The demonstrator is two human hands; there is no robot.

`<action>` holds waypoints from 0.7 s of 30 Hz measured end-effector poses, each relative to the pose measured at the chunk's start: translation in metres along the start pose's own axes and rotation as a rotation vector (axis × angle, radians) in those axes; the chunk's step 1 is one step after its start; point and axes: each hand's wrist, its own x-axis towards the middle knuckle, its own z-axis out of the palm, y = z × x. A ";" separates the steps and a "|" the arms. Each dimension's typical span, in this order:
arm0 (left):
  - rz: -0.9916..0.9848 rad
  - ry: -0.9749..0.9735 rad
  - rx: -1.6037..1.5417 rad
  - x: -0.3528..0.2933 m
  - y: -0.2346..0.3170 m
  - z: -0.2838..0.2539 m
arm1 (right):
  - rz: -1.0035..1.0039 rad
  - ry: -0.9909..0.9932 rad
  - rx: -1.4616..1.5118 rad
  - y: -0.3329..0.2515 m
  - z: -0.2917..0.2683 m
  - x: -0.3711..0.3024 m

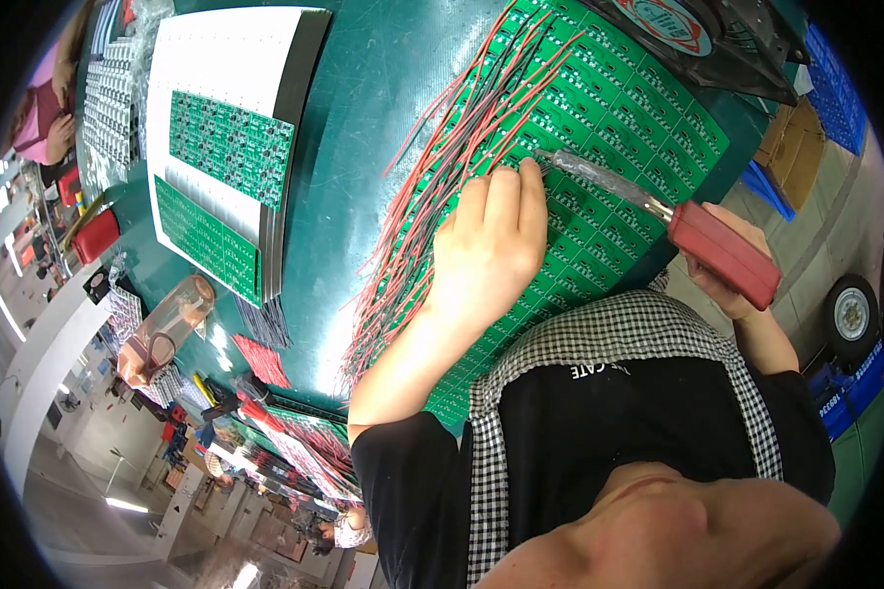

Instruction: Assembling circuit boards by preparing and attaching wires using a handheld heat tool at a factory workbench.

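Note:
My right hand (729, 270) is wrapped round the red handle of a soldering iron (722, 253), a gun-shaped one. Its long wrapped barrel points left, and the tip comes down beside the fingertips of my left hand (491, 231). That hand rests over a large sheet of green circuit boards (599, 231) with its fingers curled and pressed together; what they pinch is hidden. Many thin red and black wires (432, 206) lie across the left part of the boards, running under and beside my left hand.
A thick white stack (226, 49) with green circuit panels (231, 147) on it stands to the left. Nearby lie a clear plastic jar (182, 309) and bundles of red wires (260, 361). A black fan (697, 44) is at the far right. A person's hand (61, 133) shows at far left.

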 end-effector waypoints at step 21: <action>-0.004 -0.010 0.022 0.000 0.002 -0.003 | 0.283 0.144 0.373 -0.004 -0.002 -0.012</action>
